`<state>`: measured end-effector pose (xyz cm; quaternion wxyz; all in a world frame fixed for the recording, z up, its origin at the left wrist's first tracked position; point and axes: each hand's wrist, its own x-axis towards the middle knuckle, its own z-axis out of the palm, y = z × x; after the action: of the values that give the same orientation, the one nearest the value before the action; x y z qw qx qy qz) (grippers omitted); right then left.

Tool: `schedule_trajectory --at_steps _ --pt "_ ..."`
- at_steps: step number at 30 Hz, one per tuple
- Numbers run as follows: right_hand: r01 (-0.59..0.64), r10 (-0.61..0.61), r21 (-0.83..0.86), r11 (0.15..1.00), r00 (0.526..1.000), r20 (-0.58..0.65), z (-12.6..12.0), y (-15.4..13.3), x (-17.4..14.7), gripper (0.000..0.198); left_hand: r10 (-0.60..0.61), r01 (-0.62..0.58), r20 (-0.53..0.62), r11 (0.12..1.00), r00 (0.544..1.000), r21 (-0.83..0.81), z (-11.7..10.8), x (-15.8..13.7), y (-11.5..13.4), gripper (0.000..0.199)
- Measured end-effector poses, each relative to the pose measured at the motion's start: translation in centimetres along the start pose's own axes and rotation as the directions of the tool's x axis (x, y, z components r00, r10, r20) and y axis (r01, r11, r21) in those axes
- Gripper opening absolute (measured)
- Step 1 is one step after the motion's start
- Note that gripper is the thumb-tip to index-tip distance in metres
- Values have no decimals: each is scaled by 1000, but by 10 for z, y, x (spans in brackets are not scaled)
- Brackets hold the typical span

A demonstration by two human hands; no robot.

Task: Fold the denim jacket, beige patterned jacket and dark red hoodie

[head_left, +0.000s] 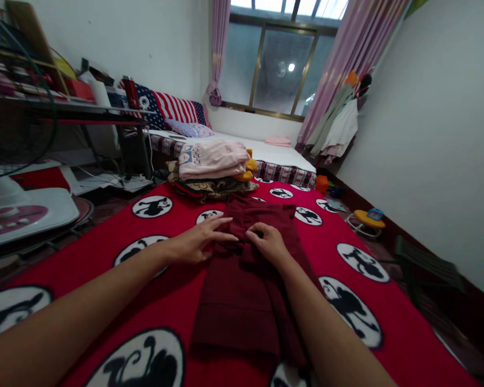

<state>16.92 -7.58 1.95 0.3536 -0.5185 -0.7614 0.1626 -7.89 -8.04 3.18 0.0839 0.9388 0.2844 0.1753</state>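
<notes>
A maroon garment (242, 301) lies spread lengthwise on a red blanket (169, 293) with white ovals and black figures. Its lower part looks like two overlapping legs or panels, and folds bunch near its upper middle. My left hand (201, 236) is at the garment's left edge, fingers apart, fingertips over the cloth. Across from it, my right hand (268, 242) rests on the garment with thumb and forefinger pinched together at the bunched part. Just beyond is a stack of folded clothes, a pink top (213, 158) uppermost and a patterned brown piece (213, 189) beneath.
Against the far wall stands a bed (246, 144) with a flag-patterned cushion (177, 107). A cluttered desk (92, 110) and a fan (20, 215) are on the left. To the right are a yellow stool (367, 217), a dark folding chair (425, 263) and hanging clothes (341, 126).
</notes>
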Motion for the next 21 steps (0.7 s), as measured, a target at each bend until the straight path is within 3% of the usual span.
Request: schedule_trajectory --at_steps 2,5,8,12,15,21 --pt "30 -33 68 997 999 43 -4 0 -8 16 33 -33 84 999 996 0 -3 -5 16 69" --pt "162 -180 134 978 974 139 -21 5 -28 33 66 -70 196 997 978 14 -5 -13 36 80" --pt "290 -284 -27 957 949 140 -52 25 -55 48 104 -115 247 993 963 31 -4 -18 45 80" --pt "300 -275 -365 881 954 120 -102 69 -88 55 100 -93 245 995 964 -40 5 -23 43 69" --pt "270 -208 -458 847 961 181 -127 87 -106 57 82 -59 203 991 976 -116 12 -26 39 71" --pt "292 -183 -360 886 934 307 -117 63 -112 49 83 -53 164 983 983 -178 22 -30 34 73"
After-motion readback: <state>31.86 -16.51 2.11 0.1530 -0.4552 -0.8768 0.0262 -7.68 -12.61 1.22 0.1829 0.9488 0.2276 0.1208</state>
